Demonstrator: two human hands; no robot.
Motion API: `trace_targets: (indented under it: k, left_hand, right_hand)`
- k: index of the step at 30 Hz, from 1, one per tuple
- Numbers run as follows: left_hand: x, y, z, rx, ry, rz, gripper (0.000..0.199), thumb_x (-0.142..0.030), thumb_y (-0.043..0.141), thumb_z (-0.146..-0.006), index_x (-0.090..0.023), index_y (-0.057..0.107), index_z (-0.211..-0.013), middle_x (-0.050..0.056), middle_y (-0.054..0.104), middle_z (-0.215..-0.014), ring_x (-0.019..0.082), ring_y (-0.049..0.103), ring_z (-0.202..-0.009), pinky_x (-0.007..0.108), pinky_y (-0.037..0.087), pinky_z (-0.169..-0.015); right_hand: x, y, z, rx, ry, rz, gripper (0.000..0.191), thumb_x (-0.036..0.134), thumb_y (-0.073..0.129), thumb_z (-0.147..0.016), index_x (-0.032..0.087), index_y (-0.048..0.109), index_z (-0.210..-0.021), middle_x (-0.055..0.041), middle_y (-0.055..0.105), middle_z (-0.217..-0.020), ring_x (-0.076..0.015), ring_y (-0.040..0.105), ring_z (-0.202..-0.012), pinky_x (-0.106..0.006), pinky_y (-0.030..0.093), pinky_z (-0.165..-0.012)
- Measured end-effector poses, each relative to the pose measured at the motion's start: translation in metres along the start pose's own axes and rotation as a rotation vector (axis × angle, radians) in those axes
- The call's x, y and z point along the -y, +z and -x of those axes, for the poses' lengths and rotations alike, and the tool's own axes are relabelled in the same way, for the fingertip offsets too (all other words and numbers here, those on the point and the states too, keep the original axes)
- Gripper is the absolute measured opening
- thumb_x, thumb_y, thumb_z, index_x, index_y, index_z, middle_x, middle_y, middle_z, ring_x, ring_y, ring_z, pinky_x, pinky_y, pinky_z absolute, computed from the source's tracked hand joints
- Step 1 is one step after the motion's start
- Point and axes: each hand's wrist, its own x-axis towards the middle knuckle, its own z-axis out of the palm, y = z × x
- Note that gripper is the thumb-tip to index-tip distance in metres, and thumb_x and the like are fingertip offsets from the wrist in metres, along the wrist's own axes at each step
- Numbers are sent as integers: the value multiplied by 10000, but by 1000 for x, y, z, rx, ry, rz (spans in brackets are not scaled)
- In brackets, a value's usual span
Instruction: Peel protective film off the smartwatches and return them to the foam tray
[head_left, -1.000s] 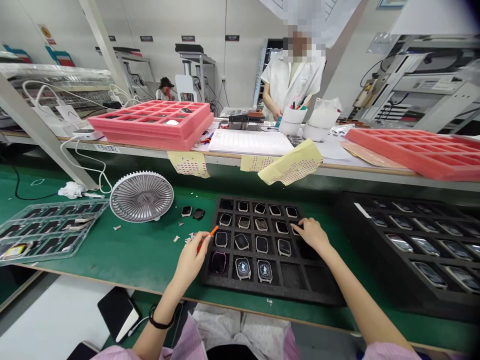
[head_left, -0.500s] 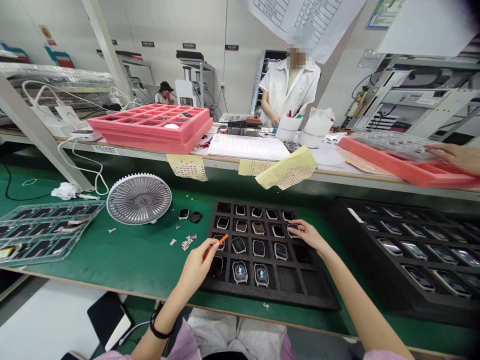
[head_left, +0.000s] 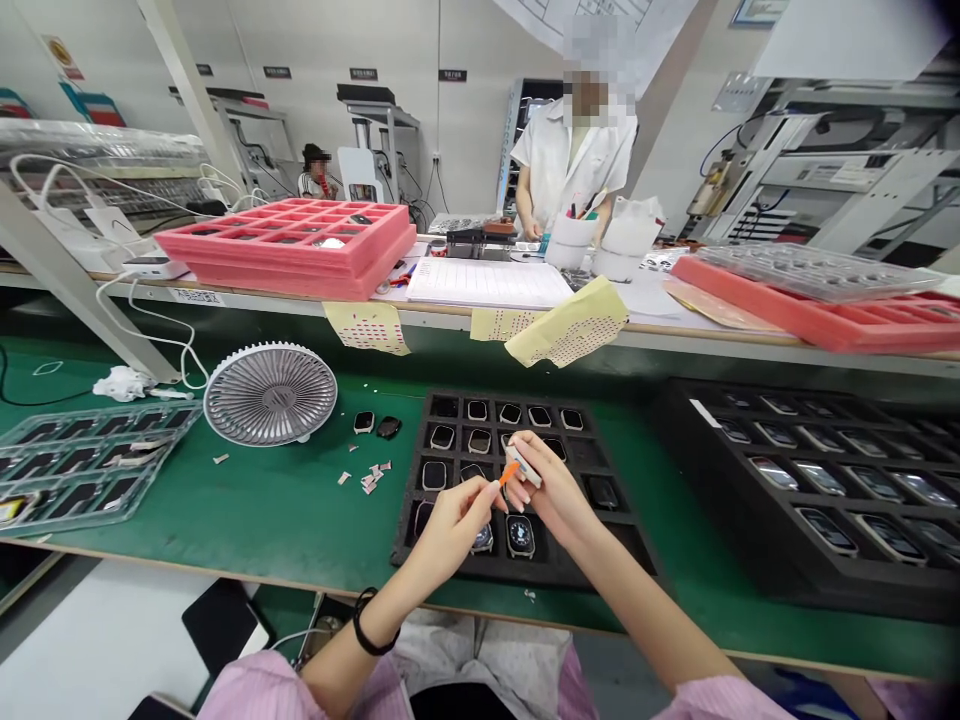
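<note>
Above the black foam tray (head_left: pixel 577 572), my left hand (head_left: pixel 459 515) pinches a thin orange tool (head_left: pixel 509 472). Its tip touches or nearly touches a pale watch body (head_left: pixel 525 466), which my right hand (head_left: pixel 551 490) holds tilted between its fingers. Several square watches lie in the tray's compartments, one with a lit dial (head_left: pixel 519 536) just below my hands. My fingers and wrists cover some of the middle compartments.
A round grey fan (head_left: pixel 271 394) stands left of the tray, near two loose watches and small scraps. Another black tray (head_left: pixel 750 540) is at right, a clear tray (head_left: pixel 142 497) at far left. Pink foam trays (head_left: pixel 300 262) sit on the shelf; a person (head_left: pixel 574 160) stands behind it.
My right hand has lifted a watch from the tray's right column and brought it to the middle. My left hand has moved right with the orange tool. Another person's hand has left the right shelf.
</note>
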Motion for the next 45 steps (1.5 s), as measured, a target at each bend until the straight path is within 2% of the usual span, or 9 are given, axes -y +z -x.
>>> trace_targets:
  k: [5,10,22,28,34,39,45]
  left_hand:
    - [-4,-2,1,11,-2,-4,416,-501,428,-887,-147,556,-710,-80,309,-493,61,253,-432,199,202,-419]
    - [-6,-2,2,6,-9,11,423,-505,426,-884,-144,575,-723,-83,302,-489,60,250,-425,198,203,-415]
    - [-4,-7,1,26,-18,-29,443,-512,429,-885,-136,606,-732,-73,315,-493,67,266,-446,207,207,-439]
    - [-11,-13,0,34,-18,-78,440,-497,444,-871,-129,627,-713,-69,332,-469,72,280,-453,214,230,-465]
    - [-9,-11,1,35,-12,-33,461,-534,463,-849,-133,619,-681,-66,353,-439,69,262,-429,220,223,-452]
    - [-3,-4,3,-9,11,36,508,-605,480,-820,-135,616,-686,-68,347,-423,63,254,-410,220,214,-441]
    - [10,-4,-1,-31,-30,40,579,-693,491,-774,-134,592,-663,-75,328,-375,50,236,-351,210,177,-393]
  right_hand:
    - [-2,6,1,36,-28,8,215,381,651,-828,213,518,-819,86,483,-492,-69,428,-368,-192,402,-387]
    - [-2,9,2,19,-31,-42,253,394,662,-816,215,489,-773,83,493,-498,-90,477,-386,-219,445,-410]
    - [-5,7,1,2,-40,-38,262,413,651,-817,221,478,-770,78,503,-526,-104,495,-415,-245,465,-408]
    - [-6,2,2,-30,-150,135,253,408,655,-819,216,490,-820,99,478,-516,-60,458,-365,-180,382,-391]
    - [-13,5,0,129,69,-180,324,433,676,-783,219,434,-764,124,438,-513,2,236,-266,-145,192,-299]
    - [-15,12,1,79,83,-281,368,398,738,-717,250,471,-924,133,422,-488,-4,177,-273,-154,133,-310]
    - [-27,7,-2,-4,105,-349,380,406,769,-688,226,467,-833,126,410,-480,6,151,-300,-167,117,-338]
